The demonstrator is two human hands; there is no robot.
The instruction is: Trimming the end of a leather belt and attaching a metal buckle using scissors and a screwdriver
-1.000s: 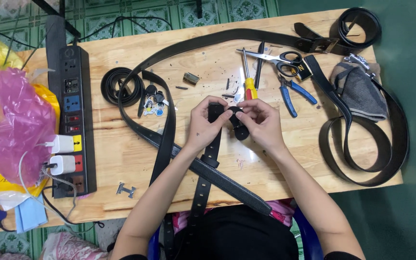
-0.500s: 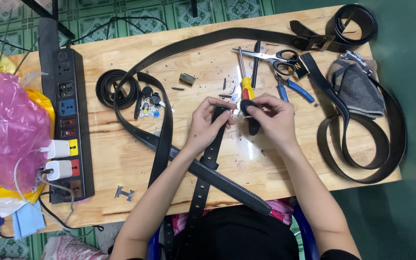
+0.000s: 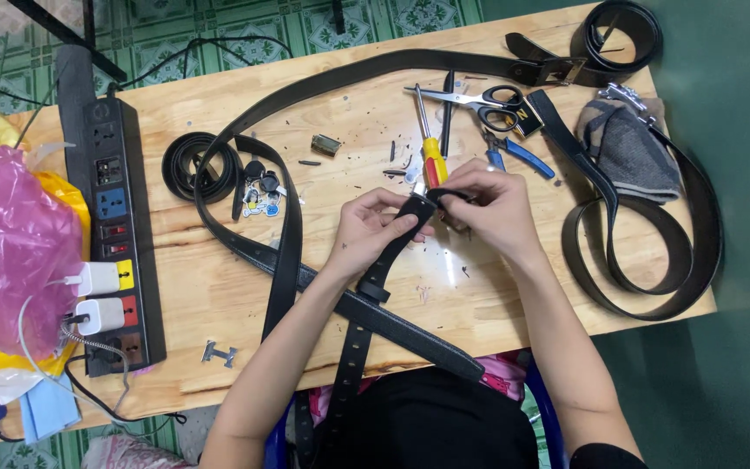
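Observation:
Both my hands meet over the middle of the wooden table (image 3: 219,287). My left hand (image 3: 366,227) pinches the end of a black leather belt (image 3: 353,347) that runs down toward my lap. My right hand (image 3: 492,207) grips the same belt end from the right, fingers curled around its folded tip. A red and yellow screwdriver (image 3: 431,156) lies just above my hands. Beyond it sit black-handled scissors (image 3: 488,100) and blue-handled pliers (image 3: 523,155).
A black power strip (image 3: 119,234) with white chargers lies at the left beside pink and yellow plastic bags (image 3: 10,243). A coiled belt (image 3: 188,165), a long belt (image 3: 375,69), looped belts (image 3: 653,252), a grey cloth (image 3: 631,152) and a metal buckle (image 3: 219,353) lie around.
My hands stayed together on the belt end and shifted slightly up toward the screwdriver. My right hand now covers the tip more closely.

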